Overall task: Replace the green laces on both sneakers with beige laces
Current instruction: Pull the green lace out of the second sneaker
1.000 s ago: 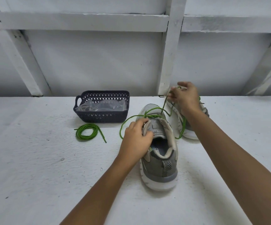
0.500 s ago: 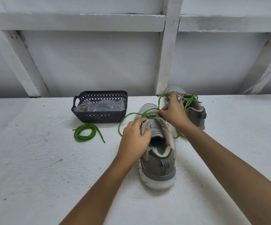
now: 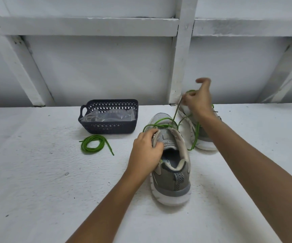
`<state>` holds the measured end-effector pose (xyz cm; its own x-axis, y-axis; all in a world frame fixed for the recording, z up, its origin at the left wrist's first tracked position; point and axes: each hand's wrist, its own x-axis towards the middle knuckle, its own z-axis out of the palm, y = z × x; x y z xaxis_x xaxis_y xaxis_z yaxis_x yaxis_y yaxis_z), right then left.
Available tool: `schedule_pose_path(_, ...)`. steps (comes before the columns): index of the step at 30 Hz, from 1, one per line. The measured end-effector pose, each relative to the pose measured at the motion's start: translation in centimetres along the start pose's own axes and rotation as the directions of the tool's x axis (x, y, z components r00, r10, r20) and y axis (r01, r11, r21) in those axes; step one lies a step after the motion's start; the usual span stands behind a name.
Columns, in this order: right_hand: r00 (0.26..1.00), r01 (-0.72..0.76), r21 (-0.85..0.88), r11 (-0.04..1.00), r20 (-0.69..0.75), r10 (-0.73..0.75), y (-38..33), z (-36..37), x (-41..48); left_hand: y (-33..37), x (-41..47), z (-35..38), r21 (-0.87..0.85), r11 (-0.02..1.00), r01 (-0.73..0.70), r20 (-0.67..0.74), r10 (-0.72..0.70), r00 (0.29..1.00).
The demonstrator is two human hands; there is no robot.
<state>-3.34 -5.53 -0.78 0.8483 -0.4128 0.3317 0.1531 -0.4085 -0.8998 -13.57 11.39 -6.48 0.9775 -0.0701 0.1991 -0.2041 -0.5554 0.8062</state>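
While the left hand gripped the tongue of the near grey mesh sneaker, the right hand pinched that sneaker's thin green lace, raised taut beyond the toe. One coiled green lace lay beside the dark perforated plastic basket. Judged progress: unlacing was nearly complete, and no beige lace was fitted yet.

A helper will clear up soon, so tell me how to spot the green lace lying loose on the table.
Find the dark lattice basket at the back of the white table. Just in front of its left half lies the loose green lace, coiled in a small ring. Unlike the other green lace, strung from the near sneaker to the right hand, no hand touches it.
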Motion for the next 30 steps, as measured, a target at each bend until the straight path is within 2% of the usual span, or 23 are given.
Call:
schedule_pose_path(2, 0.996, -0.001, 0.052, 0.999, -0.086, 0.005, -0.3, -0.5, 0.5, 0.0, 0.0, 0.0, -0.002, 1.0, 0.005, 0.001, -0.005, 1.0)
schedule_pose_path(4, 0.999, -0.046, -0.001, 0.999, 0.011, 0.046, -0.1, -0.3, 0.3, 0.0, 0.0, 0.0, -0.005, 1.0, 0.008, 0.003, -0.007, 1.0)
schedule_pose_path(6, 0.959, -0.069, -0.231, 0.971, 0.254, 0.128, 0.4, 0.2, -0.8, 0.0, 0.0, 0.0, -0.008, 1.0, 0.009, 0.003, -0.009, 1.0)
schedule_pose_path(7, 0.917, -0.033, -0.391, 0.92, 0.353, 0.184, 0.5, 0.4, -1.5, 0.0, 0.0, 0.0, -0.007, 1.0, 0.009, 0.001, -0.009, 1.0)
schedule_pose_path(9, 0.87, 0.103, -0.623, 0.775, 0.434, 0.233, 0.6, 0.8, -2.8, 0.0, 0.1, 0.1, -0.001, 1.0, 0.006, -0.002, -0.006, 1.0)
schedule_pose_path(11, 0.874, 0.199, -0.689, 0.697, 0.446, 0.191, 0.9, 1.2, -3.4, 0.0, 0.1, 0.1, 0.005, 1.0, 0.009, 0.001, -0.009, 1.0)
schedule_pose_path(12, 0.884, 0.21, -0.68, 0.702, 0.439, 0.162, 1.2, 1.4, -3.3, -0.1, 0.1, 0.1, 0.005, 1.0, 0.011, 0.003, -0.011, 1.0)
schedule_pose_path(14, 0.91, 0.149, -0.599, 0.787, 0.394, 0.128, 1.6, 1.6, -2.9, -0.1, 0.0, 0.0, -0.001, 1.0, 0.014, 0.001, -0.014, 1.0)
schedule_pose_path(17, 0.968, -0.087, -0.231, 0.969, 0.21, 0.137, 1.0, 1.2, -1.6, 0.0, 0.0, 0.0, -0.004, 1.0, 0.016, -0.001, -0.016, 1.0)
schedule_pose_path(19, 0.993, -0.114, 0.032, 0.993, 0.025, 0.113, -0.3, 0.4, -0.7, 0.0, 0.0, 0.0, -0.001, 1.0, 0.019, -0.002, -0.019, 1.0)
schedule_pose_path(20, 0.994, -0.099, 0.102, 0.99, -0.031, 0.103, -0.7, 0.1, -0.5, 0.0, 0.0, 0.0, -0.003, 1.0, 0.018, -0.003, -0.018, 1.0)
schedule_pose_path(22, 0.993, -0.12, 0.113, 0.986, -0.011, 0.122, -0.8, 0.1, -0.7, 0.0, 0.0, 0.0, -0.009, 1.0, 0.017, -0.004, -0.017, 1.0)
schedule_pose_path(23, 0.986, -0.155, 0.057, 0.986, 0.065, 0.151, -0.7, 0.3, -1.1, 0.0, -0.1, 0.1, -0.01, 1.0, 0.018, -0.003, -0.018, 1.0)
schedule_pose_path(25, 0.94, -0.175, -0.204, 0.963, 0.256, 0.225, 0.2, 0.9, -2.3, 0.0, -0.1, 0.1, -0.013, 1.0, 0.018, -0.006, -0.018, 1.0)
schedule_pose_path(27, 0.902, -0.02, -0.528, 0.849, 0.357, 0.243, 1.0, 1.2, -3.1, 0.0, -0.1, 0.1, -0.011, 1.0, 0.02, -0.008, -0.02, 1.0)
schedule_pose_path(28, 0.893, 0.079, -0.623, 0.778, 0.391, 0.222, 1.3, 1.4, -3.3, 0.0, -0.1, 0.1, -0.009, 1.0, 0.022, -0.007, -0.022, 1.0)
schedule_pose_path(30, 0.892, 0.166, -0.655, 0.737, 0.419, 0.171, 1.7, 1.7, -3.2, 0.0, 0.0, 0.1, -0.016, 1.0, 0.026, -0.005, -0.026, 1.0)
